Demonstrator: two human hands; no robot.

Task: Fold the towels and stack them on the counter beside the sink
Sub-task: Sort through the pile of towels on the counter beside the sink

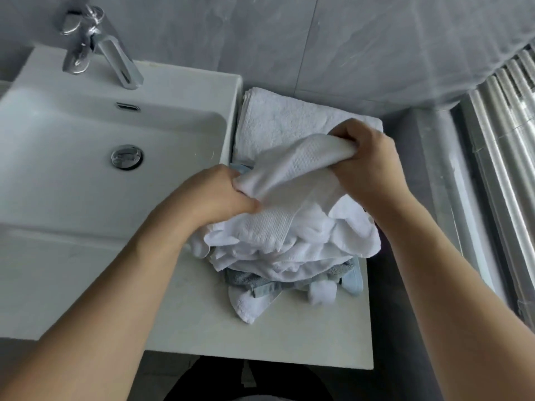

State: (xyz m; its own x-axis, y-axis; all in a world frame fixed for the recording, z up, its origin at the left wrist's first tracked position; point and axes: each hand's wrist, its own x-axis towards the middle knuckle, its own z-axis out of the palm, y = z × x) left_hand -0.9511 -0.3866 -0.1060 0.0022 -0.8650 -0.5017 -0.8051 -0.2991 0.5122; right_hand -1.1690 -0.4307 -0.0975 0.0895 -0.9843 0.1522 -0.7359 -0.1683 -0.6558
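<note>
While both hands worked over the heap, the head view caught the step squarely: a white towel (292, 172) was being picked out of the crumpled pile (289, 250) on the counter (289, 342) beside the sink (72, 175). The left hand (220, 198) was clenched on the towel's near-left end, fingers curled tight into the cloth, and the right hand (364, 160) had its fingers and thumb bunched round the far-right end, so the towel was held taut between them just above the heap. Its long axis ran on a diagonal, from the left hand low and near up to the right hand farther back, with the loose remainder trailing down into the pile. Behind, a folded towel (278, 117) lay flat against the sink's side, so I judged the stack begun and most of the work still ahead. Grey and pale blue cloths (254, 280) peeked out from under the white ones; how many lay there was hard to tell. Next, I reckoned, the towel needed lifting clear and shaking out so that its corners could be found, since the grips looked like handfuls, not corners. The faucet (98, 44) stood at the basin's back.
</note>
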